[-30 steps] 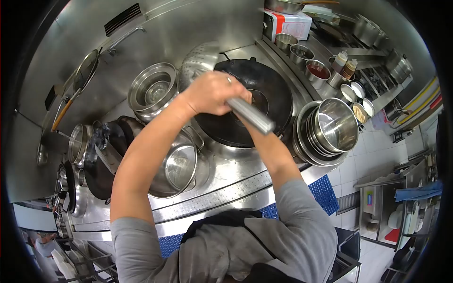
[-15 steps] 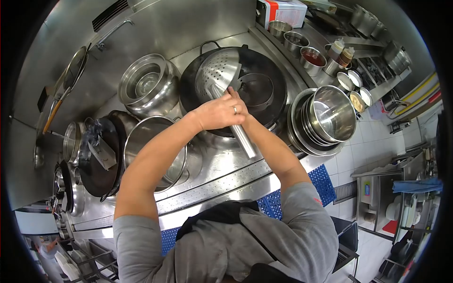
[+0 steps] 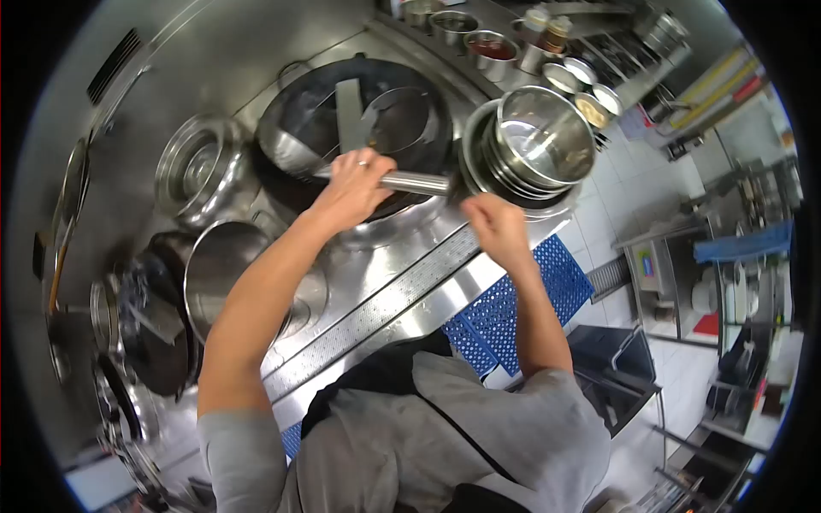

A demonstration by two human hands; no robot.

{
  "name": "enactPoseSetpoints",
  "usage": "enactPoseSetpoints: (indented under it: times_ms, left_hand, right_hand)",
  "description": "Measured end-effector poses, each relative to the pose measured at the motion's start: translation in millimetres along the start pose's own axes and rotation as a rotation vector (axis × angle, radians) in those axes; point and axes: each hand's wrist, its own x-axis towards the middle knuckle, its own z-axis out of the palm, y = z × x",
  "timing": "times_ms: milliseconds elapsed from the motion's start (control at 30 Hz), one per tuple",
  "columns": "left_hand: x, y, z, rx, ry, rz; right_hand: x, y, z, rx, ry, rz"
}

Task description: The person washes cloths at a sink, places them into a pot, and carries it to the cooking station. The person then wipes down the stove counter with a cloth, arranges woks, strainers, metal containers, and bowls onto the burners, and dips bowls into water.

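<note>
My left hand point(image 3: 355, 184) is gripping the strainer point(image 3: 289, 154) over the wok point(image 3: 295, 98); my right hand point(image 3: 500, 227) is hanging curled near its handle's end, holding what, I can't tell. Seemingly I'm handling the strainer, and that's calling for firmness.

From where I'm standing, I can't read any text, label, brand, number or sign. The small coloured patch point(image 3: 646, 263) over on the shelving unit point(image 3: 680, 329) might pass for a label, but it's too small and blurred to make out. Same with the 2 squeeze bottles point(image 3: 558, 32) across from me: if their sides carry any lettering, it's too fuzzy to tell.
</note>
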Motion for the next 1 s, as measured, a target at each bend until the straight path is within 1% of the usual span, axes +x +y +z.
enactPoseSetpoints:
  times_ms: [33, 100, 133, 167, 200, 233, 267, 333, 367, 433, 467, 500, 533, 567, 600, 633, 667, 700, 767, 833, 900, 967, 1000]
  left_hand:
    - [4.3, -3.9, 14.5, -0.046, -0.011, 0.008]
    - [1.6, -5.4, 34.4, -0.017, 0.002, -0.037]
    - [-0.2, -3.1, 34.9, -0.046, -0.1, -0.069]
    - [-8.1, -3.0, 52.0, 0.07, -0.015, -0.095]
    - [-6.3, -0.3, 53.2, 0.006, -0.135, -0.199]
    - [-7.7, 11.3, 45.8, 0.045, -0.169, -0.304]
    - [-10.8, 28.5, 26.6, 0.045, -0.237, -0.411]
    - [-31.0, 41.9, 23.1, 0.053, -0.051, -0.437]
    - [-36.0, 57.1, 10.1, 0.043, 0.017, -0.435]
    - [-68.5, 74.5, -41.7, 0.016, 0.2, -0.321]
    - [-89.1, 76.4, -67.0, 0.029, 0.31, -0.299]
    - [-114.7, 76.5, -91.4, 0.045, 0.42, -0.276]
    - [-144.2, 74.3, -115.5, 0.075, 0.511, -0.333]
    - [-177.8, 70.7, -136.6, 0.107, 0.602, -0.389]
    - [-215.8, 66.5, -150.0, 0.117, 0.69, -0.526]
    - [-250.6, 64.0, -158.7, 0.192, 0.833, -0.597]
    - [-297.1, 55.3, -162.7, 0.318, 0.846, -0.682]
    - [-335.5, 55.3, -156.3, 0.155, 0.994, -0.808]
    - [-391.4, 76.9, -148.7, 0.033, 1.138, -1.088]
    - [-441.2, 97.6, -130.6, 0.063, 1.158, -1.25]
    - [-484.5, 111.2, -95.1, -0.137, 1.376, -1.365]
    - [-501.5, 125.4, -72.9, -0.17, 1.393, -1.457]
    - [-508.7, 127.8, -61.1, -0.189, 1.433, -1.452]
  right_hand:
    - [-9.1, 5.9, -5.3, 0.028, 0.019, 0.038]
    - [-28.3, 13.6, -5.4, 0.157, 0.033, 0.112]
    - [-36.5, 22.6, -4.0, 0.149, -0.005, 0.103]
    - [-43.3, 26.2, 3.1, 0.133, -0.036, 0.099]
    - [-49.7, 16.5, 12.4, 0.203, -0.041, 0.144]
    - [-51.7, 5.8, 18.1, 0.264, -0.037, 0.201]
    - [-52.7, -5.2, 25.2, 0.26, -0.086, 0.228]
    - [-53.9, -29.9, 38.9, 0.233, -0.144, 0.285]
    - [-54.2, -36.9, 40.7, 0.201, -0.179, 0.191]
    - [-51.7, -55.5, 55.3, 0.133, -0.226, 0.0]
    - [-49.9, -67.1, 63.9, 0.126, -0.245, -0.088]
    - [-48.8, -85.2, 76.7, 0.159, -0.194, -0.222]
    - [-48.8, -98.5, 87.5, 0.162, -0.217, -0.276]
    - [-48.1, -109.2, 99.8, 0.086, -0.241, -0.438]
    - [-51.6, -123.4, 116.7, 0.043, -0.217, -0.569]
    - [-50.8, -139.0, 133.9, 0.043, -0.243, -0.689]
    - [-49.6, -154.3, 150.7, 0.042, -0.268, -0.808]
    - [-50.4, -175.2, 164.2, -0.002, -0.288, -0.874]
    - [-42.7, -194.1, 194.4, -0.033, -0.351, -1.014]
    - [-39.2, -178.0, 236.2, -0.019, -0.442, -1.145]
    - [-37.4, -178.6, 262.8, -0.01, -0.28, -1.293]
    - [-29.2, -200.6, 275.0, 0.055, -0.188, -1.3]
    - [-17.2, -221.3, 275.8, 0.066, -0.187, -1.195]
